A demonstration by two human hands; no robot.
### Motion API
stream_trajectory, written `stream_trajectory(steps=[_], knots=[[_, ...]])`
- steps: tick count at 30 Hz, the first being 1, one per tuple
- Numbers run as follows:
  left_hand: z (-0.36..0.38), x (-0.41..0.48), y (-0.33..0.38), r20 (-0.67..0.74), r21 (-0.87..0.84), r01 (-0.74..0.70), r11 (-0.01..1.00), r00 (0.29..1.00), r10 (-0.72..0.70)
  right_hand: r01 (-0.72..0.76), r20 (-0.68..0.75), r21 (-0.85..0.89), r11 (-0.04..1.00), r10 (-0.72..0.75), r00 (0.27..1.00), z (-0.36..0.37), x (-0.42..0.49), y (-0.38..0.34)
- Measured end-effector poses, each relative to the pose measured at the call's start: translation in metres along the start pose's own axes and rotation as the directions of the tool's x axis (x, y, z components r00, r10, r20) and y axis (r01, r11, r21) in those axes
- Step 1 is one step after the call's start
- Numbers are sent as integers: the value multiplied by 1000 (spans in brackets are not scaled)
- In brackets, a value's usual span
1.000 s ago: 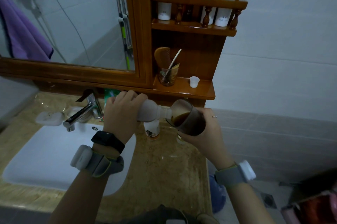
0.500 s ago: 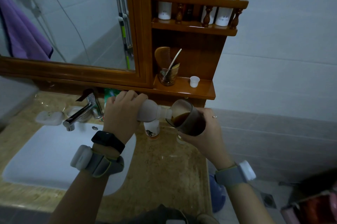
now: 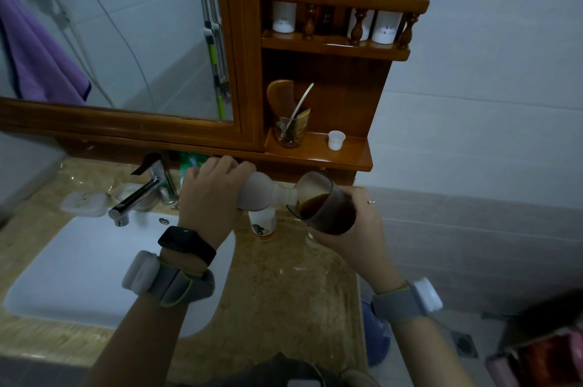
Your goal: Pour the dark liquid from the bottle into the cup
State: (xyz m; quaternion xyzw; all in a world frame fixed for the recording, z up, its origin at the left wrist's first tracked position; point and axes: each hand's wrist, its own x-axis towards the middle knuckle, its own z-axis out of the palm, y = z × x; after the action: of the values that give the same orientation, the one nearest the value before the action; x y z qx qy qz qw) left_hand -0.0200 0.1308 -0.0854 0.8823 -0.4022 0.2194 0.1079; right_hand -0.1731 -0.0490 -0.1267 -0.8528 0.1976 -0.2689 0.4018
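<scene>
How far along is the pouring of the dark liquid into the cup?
Well underway. The left hand holds the bottle tipped on its side, its neck at the rim of the cup, which the right hand holds tilted toward it. Dark liquid has already pooled in the cup. Left: finish pouring and right the bottle; what remains inside can't be seen.

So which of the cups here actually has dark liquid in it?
The tinted cup tilted in the right hand. The small white cup on the wooden shelf stands apart.
</scene>
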Motion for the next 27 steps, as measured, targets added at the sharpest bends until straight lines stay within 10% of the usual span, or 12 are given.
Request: stream_trajectory(steps=[27], knots=[[-2, -1, 1, -8, -7, 8, 1000, 1000, -8, 13, 8, -64, 998, -12, 1000, 1, -1, -4]])
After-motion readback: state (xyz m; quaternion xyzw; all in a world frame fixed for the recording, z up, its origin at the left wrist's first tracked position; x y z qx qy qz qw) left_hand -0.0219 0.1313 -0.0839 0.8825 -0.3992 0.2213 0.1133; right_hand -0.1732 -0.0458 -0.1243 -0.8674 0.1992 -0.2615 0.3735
